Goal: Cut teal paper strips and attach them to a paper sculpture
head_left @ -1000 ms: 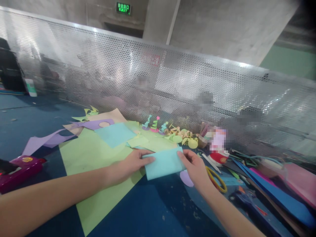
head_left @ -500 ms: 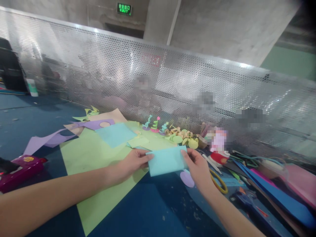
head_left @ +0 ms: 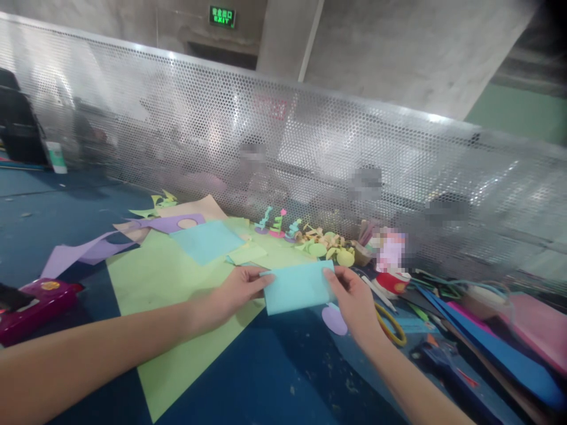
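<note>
A light-blue sheet of paper (head_left: 299, 289), apparently folded into a rectangle, is held up between my two hands. My left hand (head_left: 243, 289) pinches its left end, thumb on the near face. At the other end, my right hand (head_left: 352, 295) grips the upper right corner the same way. Beneath and behind lies a large light-green sheet (head_left: 177, 307). A purple paper oval (head_left: 334, 320) rests on the blue table just below my right hand, close to the yellow handle of a tool (head_left: 392, 324).
Small curled paper figures (head_left: 278, 224) stand behind the hands, before a perforated metal screen (head_left: 186, 118). A magenta device (head_left: 42, 304) sits at left, near purple paper scraps (head_left: 84, 251). On the right are a red cup (head_left: 392, 282) and blue sheets (head_left: 496, 348).
Both hands keep the same hold on the light-blue paper. The whole view has shifted very slightly; nothing else has visibly moved.
</note>
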Demonstrator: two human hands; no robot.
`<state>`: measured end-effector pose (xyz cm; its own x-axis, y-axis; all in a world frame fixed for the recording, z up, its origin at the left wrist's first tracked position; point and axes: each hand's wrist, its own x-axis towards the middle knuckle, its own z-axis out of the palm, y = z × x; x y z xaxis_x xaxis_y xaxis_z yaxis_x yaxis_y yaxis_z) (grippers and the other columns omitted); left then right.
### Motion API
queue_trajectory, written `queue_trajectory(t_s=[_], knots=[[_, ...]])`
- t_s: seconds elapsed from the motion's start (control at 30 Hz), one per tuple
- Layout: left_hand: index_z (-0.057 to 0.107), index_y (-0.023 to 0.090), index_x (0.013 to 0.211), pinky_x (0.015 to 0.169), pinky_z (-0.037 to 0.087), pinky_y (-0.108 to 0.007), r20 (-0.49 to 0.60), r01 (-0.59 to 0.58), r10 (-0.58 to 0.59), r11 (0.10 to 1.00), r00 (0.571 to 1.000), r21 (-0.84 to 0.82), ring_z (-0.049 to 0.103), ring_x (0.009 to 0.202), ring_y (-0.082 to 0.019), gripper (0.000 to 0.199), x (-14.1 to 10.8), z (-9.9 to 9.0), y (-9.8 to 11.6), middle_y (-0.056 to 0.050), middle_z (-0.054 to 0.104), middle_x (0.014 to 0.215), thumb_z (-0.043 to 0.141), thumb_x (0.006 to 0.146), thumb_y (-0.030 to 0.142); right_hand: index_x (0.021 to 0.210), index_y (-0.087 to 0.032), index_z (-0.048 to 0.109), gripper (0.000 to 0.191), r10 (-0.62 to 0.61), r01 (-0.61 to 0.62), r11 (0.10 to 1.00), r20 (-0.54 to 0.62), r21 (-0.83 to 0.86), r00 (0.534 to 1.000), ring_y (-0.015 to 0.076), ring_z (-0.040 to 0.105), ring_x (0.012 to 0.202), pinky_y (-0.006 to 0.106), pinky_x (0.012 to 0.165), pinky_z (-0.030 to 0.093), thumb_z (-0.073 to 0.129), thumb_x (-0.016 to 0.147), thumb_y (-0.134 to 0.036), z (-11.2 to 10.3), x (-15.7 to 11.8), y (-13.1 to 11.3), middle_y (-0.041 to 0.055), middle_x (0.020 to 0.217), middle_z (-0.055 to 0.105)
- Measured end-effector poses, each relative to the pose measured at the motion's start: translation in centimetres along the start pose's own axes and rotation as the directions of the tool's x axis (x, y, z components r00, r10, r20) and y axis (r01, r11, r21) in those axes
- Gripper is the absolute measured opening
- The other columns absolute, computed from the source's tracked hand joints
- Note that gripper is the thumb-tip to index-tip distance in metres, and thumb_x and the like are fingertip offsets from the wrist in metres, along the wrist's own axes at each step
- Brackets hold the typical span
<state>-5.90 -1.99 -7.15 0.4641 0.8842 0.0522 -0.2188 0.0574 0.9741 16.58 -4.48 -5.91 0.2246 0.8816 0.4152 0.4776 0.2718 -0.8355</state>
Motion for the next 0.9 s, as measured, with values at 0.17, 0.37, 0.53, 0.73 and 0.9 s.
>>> queue_trajectory(t_s=[0.17,0.37,0.53,0.73,0.9], knots=[[0.067,0.013,0.076,0.077,0.047,-0.028,0.014,-0.011,0.012,1.0,1.0,-0.013,0.057,0.071,-0.013,0.024,-0.1,0.0,0.0,-0.003,0.063,0.075,0.063,0.075,0.036,0.079,-0.016,0.058,0.037,-0.052,0.05,0.994,-0.022,-0.102,0.998,0.016,0.049,0.06,0.026,0.055,0.039,0.049,0.078,-0.052,-0.1,0.0,0.2,0.0019,0.067,0.059],[0.068,0.015,0.092,0.074,0.048,-0.028,0.067,0.024,-0.024,1.0,0.997,0.0,0.059,0.078,-0.015,0.027,-0.1,0.2,0.0,-0.006,0.065,0.085,0.066,0.073,0.034,0.078,-0.017,0.055,0.032,-0.15,0.141,0.965,-0.024,-0.221,0.988,0.0163,0.05,0.06,0.026,0.055,0.041,0.047,0.081,-0.049,-0.3,-0.1,0.0,0.0018,0.066,0.058],[0.063,0.017,0.106,0.081,0.046,-0.029,0.21,0.135,-0.129,0.991,0.969,-0.012,0.061,0.091,-0.019,0.038,-0.5,0.7,1.2,-0.008,0.066,0.099,0.069,0.07,0.029,0.079,-0.018,0.054,0.026,-0.274,0.257,0.903,-0.001,-0.345,0.962,0.0179,0.054,0.067,0.029,0.062,0.043,0.046,0.084,-0.042,-0.4,-0.3,-0.6,0.0034,0.073,0.059],[0.057,0.021,0.114,0.088,0.044,-0.031,0.29,0.215,-0.19,0.975,0.938,-0.059,0.06,0.098,-0.019,0.052,-1.8,1.9,2.6,-0.007,0.065,0.106,0.073,0.065,0.022,0.08,-0.018,0.052,0.021,-0.415,0.373,0.83,-0.013,-0.415,0.91,0.0179,0.054,0.072,0.029,0.065,0.044,0.044,0.086,-0.037,-0.6,-0.5,-1.6,0.0033,0.074,0.056],[0.056,0.017,0.113,0.087,0.045,-0.034,0.272,0.22,-0.199,0.974,0.941,-0.048,0.062,0.094,-0.022,0.052,-2.5,2.8,2.0,-0.01,0.066,0.102,0.074,0.064,0.025,0.081,-0.019,0.052,0.017,-0.461,0.396,0.795,-0.033,-0.46,0.887,0.0176,0.054,0.073,0.028,0.065,0.044,0.045,0.087,-0.034,-1.1,-0.4,-2.3,0.003,0.076,0.056]])
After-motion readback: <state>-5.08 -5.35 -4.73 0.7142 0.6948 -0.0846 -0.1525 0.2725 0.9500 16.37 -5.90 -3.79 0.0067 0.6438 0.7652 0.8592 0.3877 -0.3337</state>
